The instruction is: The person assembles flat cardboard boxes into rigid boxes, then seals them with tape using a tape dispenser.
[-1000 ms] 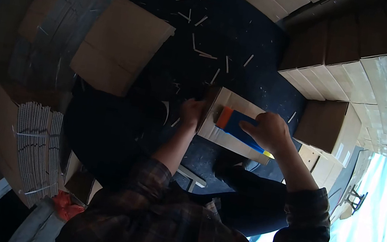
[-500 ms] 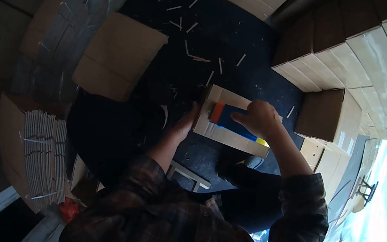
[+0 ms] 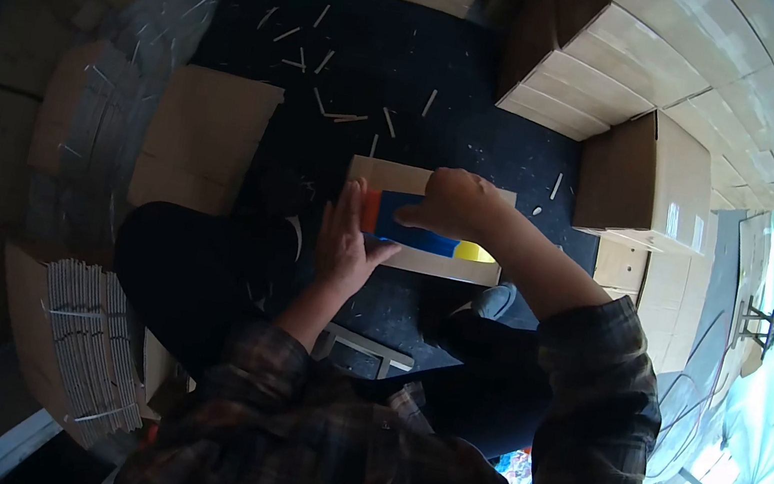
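A small cardboard box (image 3: 444, 266) sits in front of me, with a blue object (image 3: 420, 225) on its top face. The blue thing has an orange end (image 3: 371, 211) on the left and a yellow part (image 3: 474, 252) on the right. My right hand (image 3: 459, 203) is closed on the blue object from above. At the box's left end my left hand (image 3: 348, 244) lies flat with fingers spread, beside the orange end.
Stacked cartons (image 3: 625, 82) fill the upper right, with a single carton (image 3: 664, 185) before them. Thin strips litter the dark floor (image 3: 377, 48). A cardboard sheet (image 3: 201, 137) lies left, above bundled flat cardboard (image 3: 93, 337). A small frame (image 3: 370, 349) is below the box.
The view has shifted, and the box now looks level. My left hand has moved from the box's side up to its left end with fingers spread. My right hand still grips the blue object.
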Motion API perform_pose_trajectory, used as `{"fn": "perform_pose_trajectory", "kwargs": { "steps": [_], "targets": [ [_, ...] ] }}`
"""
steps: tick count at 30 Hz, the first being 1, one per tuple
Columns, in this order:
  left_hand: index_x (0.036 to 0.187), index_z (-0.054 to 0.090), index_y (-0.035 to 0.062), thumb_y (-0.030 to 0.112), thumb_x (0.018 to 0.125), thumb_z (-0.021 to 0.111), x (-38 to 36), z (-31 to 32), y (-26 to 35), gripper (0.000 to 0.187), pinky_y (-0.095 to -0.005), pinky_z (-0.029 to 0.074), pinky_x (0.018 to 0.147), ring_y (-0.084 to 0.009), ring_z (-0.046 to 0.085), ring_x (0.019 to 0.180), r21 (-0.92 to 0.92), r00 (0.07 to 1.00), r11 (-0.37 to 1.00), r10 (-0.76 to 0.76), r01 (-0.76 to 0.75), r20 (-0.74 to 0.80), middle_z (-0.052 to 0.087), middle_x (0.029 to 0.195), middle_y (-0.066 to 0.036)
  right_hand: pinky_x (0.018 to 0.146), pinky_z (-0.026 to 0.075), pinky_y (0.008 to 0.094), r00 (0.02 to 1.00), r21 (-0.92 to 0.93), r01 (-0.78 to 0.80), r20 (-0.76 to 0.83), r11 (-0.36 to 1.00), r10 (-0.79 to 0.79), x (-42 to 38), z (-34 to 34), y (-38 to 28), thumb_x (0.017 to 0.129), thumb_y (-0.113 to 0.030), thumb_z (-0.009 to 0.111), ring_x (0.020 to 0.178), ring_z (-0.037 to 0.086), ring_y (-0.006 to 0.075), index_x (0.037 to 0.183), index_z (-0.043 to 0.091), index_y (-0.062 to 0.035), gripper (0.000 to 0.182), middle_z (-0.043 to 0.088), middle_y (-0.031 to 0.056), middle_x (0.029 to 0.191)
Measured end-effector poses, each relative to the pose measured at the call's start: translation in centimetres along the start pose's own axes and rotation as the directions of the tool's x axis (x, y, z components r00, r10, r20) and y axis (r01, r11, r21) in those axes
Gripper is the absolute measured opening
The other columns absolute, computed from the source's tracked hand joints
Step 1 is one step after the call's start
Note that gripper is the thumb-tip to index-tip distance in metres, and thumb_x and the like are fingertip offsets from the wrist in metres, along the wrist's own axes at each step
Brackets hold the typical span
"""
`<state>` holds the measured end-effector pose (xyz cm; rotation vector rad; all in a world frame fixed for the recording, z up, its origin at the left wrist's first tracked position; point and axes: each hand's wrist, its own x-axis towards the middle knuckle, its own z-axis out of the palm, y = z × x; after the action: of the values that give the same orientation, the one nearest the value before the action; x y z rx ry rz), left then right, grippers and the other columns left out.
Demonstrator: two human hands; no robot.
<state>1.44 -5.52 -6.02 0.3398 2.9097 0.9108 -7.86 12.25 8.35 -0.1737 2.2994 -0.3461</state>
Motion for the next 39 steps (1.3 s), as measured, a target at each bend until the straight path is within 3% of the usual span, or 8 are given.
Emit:
{"fn": "perform_pose_trajectory", "kwargs": {
  "steps": [6,10,19,21,26,27,29,39],
  "targets": [
    [0.150,0.017,0.0102,0.040,0.077,0.074,0.4,0.1,0.2,0.097,-0.0557,0.020,0.113,-0.0302,0.016,0.144,0.151,0.997,0.985,0.079,-0.082,0.025,0.017,0.157,-0.010,0.077,0.055,0.0352,0.987,0.197,-0.120,0.125,0.973,0.096,-5.3,-2.1,7.0,0.082,-0.050,0.069,0.086,0.068,0.0249,0.106,0.068,0.0004,0.056,0.068,0.0167,0.094],
    [0.150,0.019,0.0101,0.043,0.078,0.070,0.4,0.2,0.4,0.094,-0.0565,0.021,0.112,-0.0301,0.016,0.145,0.230,0.996,0.970,0.076,-0.085,0.048,0.018,0.157,-0.010,0.083,0.054,0.0362,0.973,0.334,-0.229,0.045,0.914,0.227,-8.5,-1.6,14.5,0.075,-0.047,0.078,0.095,0.067,0.0285,0.113,0.066,-0.0011,0.061,0.066,0.0192,0.105],
    [0.150,0.019,0.0083,0.049,0.081,0.065,0.3,0.0,1.1,0.092,-0.0582,0.017,0.113,-0.0304,0.013,0.145,0.326,0.994,0.942,0.053,-0.081,0.094,0.015,0.157,-0.010,0.079,0.055,0.0359,0.973,0.326,-0.219,0.004,0.920,0.231,-6.3,2.1,21.4,0.075,-0.045,0.078,0.087,0.068,0.0268,0.106,0.069,-0.0024,0.053,0.068,0.0181,0.100],
    [0.150,0.018,0.0068,0.053,0.081,0.063,0.6,-0.2,2.7,0.095,-0.0582,0.010,0.114,-0.0307,0.011,0.146,0.495,0.991,0.869,-0.049,-0.018,0.122,0.013,0.158,-0.011,0.078,0.055,0.0352,0.969,0.325,-0.224,-0.030,0.919,0.246,-6.4,2.5,21.3,0.076,-0.045,0.078,0.085,0.068,0.0264,0.105,0.069,-0.0026,0.052,0.068,0.0176,0.098],
    [0.149,0.011,0.0000,0.062,0.077,0.062,2.2,3.3,10.6,0.108,-0.0537,0.001,0.116,-0.0316,0.003,0.146,0.320,0.888,0.915,0.081,-0.246,0.453,0.009,0.157,-0.018,0.074,0.054,0.0349,0.974,0.322,-0.180,-0.072,0.929,0.214,-6.2,3.1,22.4,0.076,-0.050,0.075,0.081,0.068,0.0245,0.099,0.071,-0.0023,0.053,0.069,0.0172,0.090],
    [0.149,0.011,0.0000,0.062,0.077,0.062,2.5,4.9,11.9,0.108,-0.0537,0.001,0.116,-0.0316,0.003,0.146,0.320,0.887,0.913,0.088,-0.254,0.454,0.009,0.157,-0.018,0.074,0.055,0.0341,0.974,0.326,-0.186,-0.063,0.927,0.218,-6.6,2.6,21.9,0.076,-0.048,0.075,0.080,0.068,0.0242,0.099,0.071,-0.0028,0.051,0.069,0.0162,0.090],
    [0.149,0.011,-0.0013,0.070,0.077,0.055,2.8,7.7,13.6,0.111,-0.0491,0.003,0.117,-0.0309,0.003,0.146,0.137,0.870,0.900,0.346,-0.413,0.352,0.009,0.157,-0.018,0.073,0.055,0.0333,0.973,0.333,-0.197,-0.051,0.922,0.226,-6.8,2.5,21.7,0.077,-0.047,0.075,0.079,0.068,0.0239,0.099,0.071,-0.0033,0.049,0.069,0.0152,0.090],
    [0.148,0.016,-0.0027,0.067,0.080,0.054,2.4,8.6,13.3,0.104,-0.0459,0.005,0.118,-0.0294,0.007,0.146,0.279,0.880,0.857,0.334,-0.433,0.338,0.012,0.156,-0.018,0.074,0.055,0.0316,0.988,0.414,-0.117,-0.045,0.903,0.149,-9.8,2.2,27.9,0.078,-0.047,0.074,0.079,0.068,0.0231,0.099,0.071,-0.0034,0.049,0.069,0.0151,0.088]
  ]
}}
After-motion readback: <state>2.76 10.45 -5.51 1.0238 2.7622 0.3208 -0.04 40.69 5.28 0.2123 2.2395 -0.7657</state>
